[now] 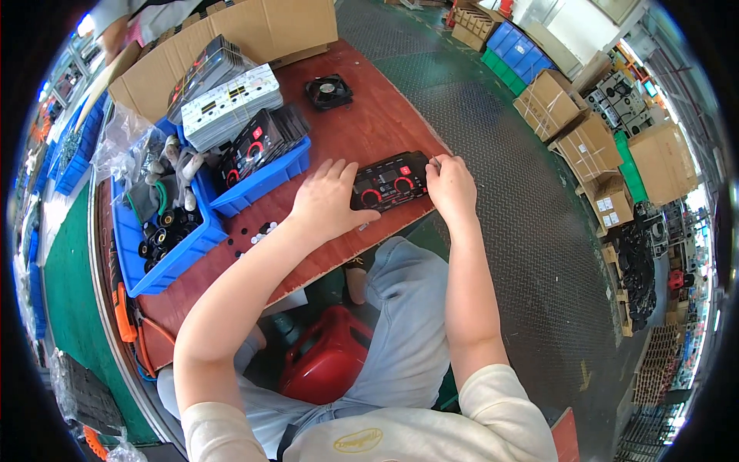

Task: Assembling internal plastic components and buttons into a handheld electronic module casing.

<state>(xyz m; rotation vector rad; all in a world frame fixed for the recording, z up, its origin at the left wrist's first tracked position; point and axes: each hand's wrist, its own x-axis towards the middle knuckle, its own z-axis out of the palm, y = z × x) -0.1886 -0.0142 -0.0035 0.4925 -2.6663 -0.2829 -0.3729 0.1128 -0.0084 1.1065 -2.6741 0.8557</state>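
Note:
A black control panel (391,182) with red rings and a small red display lies on the red-brown tabletop, near its front right edge. My left hand (327,202) braces the panel's left end, fingers on the far side and thumb along the near edge. At the opposite end, my right hand (453,186) is closed, thumb and index finger pinched against the panel's edge. Whether a small part is also between those fingertips, I cannot tell. Several small black and white pieces (263,233) are scattered on the table beside my left forearm.
Left, a blue bin (254,190) holds stacked panels; another blue bin (171,258) contains black round parts and gloves. A black fan (329,92) sits farther back, near a cardboard box (300,27). Orange-handled tools (123,312) lie at the left edge. Below is a red stool (327,362).

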